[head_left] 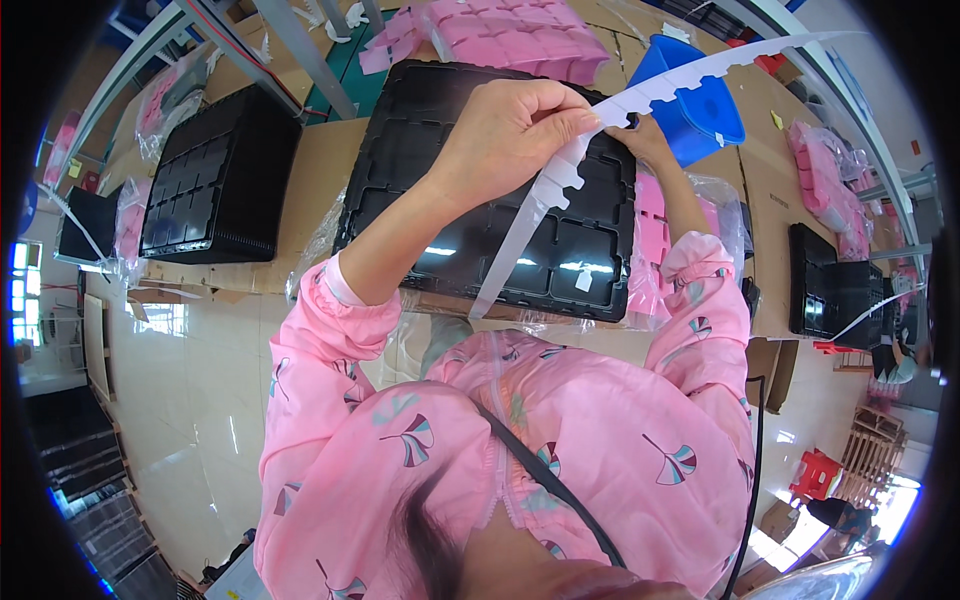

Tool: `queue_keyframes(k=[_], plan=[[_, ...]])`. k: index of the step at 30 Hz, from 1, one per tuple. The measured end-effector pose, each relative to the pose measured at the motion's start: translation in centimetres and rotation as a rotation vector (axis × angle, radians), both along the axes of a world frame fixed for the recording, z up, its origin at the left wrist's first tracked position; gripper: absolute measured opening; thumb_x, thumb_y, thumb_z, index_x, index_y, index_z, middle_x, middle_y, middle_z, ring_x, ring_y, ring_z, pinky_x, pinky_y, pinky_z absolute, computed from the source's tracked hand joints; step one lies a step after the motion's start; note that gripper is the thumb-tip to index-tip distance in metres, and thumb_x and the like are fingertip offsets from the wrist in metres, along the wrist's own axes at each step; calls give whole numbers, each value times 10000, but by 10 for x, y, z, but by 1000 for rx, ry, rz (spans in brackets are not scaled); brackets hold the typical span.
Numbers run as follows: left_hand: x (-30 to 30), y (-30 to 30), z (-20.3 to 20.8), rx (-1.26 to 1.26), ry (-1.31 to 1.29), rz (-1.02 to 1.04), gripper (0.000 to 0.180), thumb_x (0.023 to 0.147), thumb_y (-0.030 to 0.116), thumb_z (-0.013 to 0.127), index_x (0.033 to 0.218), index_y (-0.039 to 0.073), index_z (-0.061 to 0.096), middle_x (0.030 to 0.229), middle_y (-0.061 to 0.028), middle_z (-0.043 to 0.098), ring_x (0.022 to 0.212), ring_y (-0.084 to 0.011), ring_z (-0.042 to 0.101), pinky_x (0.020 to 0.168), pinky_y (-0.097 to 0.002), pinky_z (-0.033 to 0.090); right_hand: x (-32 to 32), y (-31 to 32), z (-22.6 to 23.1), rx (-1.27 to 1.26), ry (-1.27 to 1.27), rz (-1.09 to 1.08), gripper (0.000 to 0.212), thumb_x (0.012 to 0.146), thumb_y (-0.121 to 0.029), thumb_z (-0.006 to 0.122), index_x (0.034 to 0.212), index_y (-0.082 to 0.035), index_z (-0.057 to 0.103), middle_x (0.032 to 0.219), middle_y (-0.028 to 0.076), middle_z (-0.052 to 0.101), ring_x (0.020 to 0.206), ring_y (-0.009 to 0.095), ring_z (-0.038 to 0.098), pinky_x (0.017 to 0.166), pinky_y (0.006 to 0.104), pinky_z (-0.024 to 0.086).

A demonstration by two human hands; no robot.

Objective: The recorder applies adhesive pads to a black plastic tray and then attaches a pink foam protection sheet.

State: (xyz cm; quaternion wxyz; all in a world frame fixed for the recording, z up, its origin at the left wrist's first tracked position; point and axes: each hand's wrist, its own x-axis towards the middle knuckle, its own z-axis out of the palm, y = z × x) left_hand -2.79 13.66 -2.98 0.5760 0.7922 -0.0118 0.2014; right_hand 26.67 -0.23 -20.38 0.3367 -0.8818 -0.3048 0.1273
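My left hand (515,135) pinches a long, translucent white strip (540,200) with a notched edge between thumb and fingers. The strip slants across the black plastic tray (450,225), from its near edge up past the far right. My right hand (650,143) is at the tray's far right corner, just behind the strip. Its fingers are curled and partly covered, so what they grip cannot be made out. The tray has shallow compartments and a small white label (584,280) near its front edge.
A blue bin (690,105) stands beyond my right hand. Pink moulded trays (520,35) lie at the back, with more (655,240) at the right under clear plastic. A black tray stack (215,180) stands left. Metal posts (305,60) rise at the far left.
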Motion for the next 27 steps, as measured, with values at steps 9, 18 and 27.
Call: queue_keyframes(k=[9, 18, 27], plan=[[7, -12, -4, -36, 14, 13, 211, 851, 204, 611, 902, 2, 645, 680, -8, 621, 623, -37, 551, 557, -188, 432, -113, -36, 71, 768, -9, -130, 408, 778, -161, 662, 1121, 31, 552, 1126, 185, 557, 1002, 233, 557, 835, 307, 447], [20, -31, -11, 153, -47, 166, 218, 830, 210, 624, 888, 2, 655, 651, -17, 614, 585, -42, 498, 540, -211, 416, -216, -39, 126, 839, -707, 175, 277, 636, -78, 763, 886, -33, 654, 945, 79, 560, 834, 218, 531, 688, 288, 436], [23, -42, -19, 150, -26, 238, 235, 829, 223, 617, 872, -5, 655, 638, -29, 602, 568, -48, 485, 517, -221, 406, -209, -33, 118, 810, -982, 175, 222, 586, -57, 745, 775, -47, 629, 838, 44, 564, 769, 228, 534, 666, 334, 383]])
